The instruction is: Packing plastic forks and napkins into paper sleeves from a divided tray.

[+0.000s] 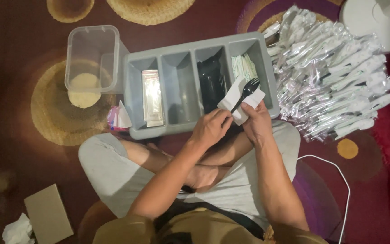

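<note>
Both hands work close together over the front edge of the gray organizer tray (134,131). From my screen I see the left hand (211,128) closed, its fingers pinching the handle end of a black plastic fork (245,93). The right hand (257,122) is also closed, gripping a white napkin (236,97) from below, and the fork lies across this napkin with its prongs pointing away from the person. Fork and napkin are held above the tray, between its two right compartments.

The tray has four compartments: small clear packets (152,97) in the left one, the next looks bare, black cutlery (211,81) in the third, white sachets (243,67) in the right one. It rests on a dark red carpet (19,40) with round golden patterns, and the person sits cross-legged on this floor. Beside the tray on the left stands a clear plastic box (91,58), and a small pink and white packet (118,118) lies near its corner. To the right there is a big heap of wrapped white cutlery (335,77). A white cable (339,176) runs over the carpet, and a cardboard piece (48,214) lies near a crumpled tissue (18,230).
</note>
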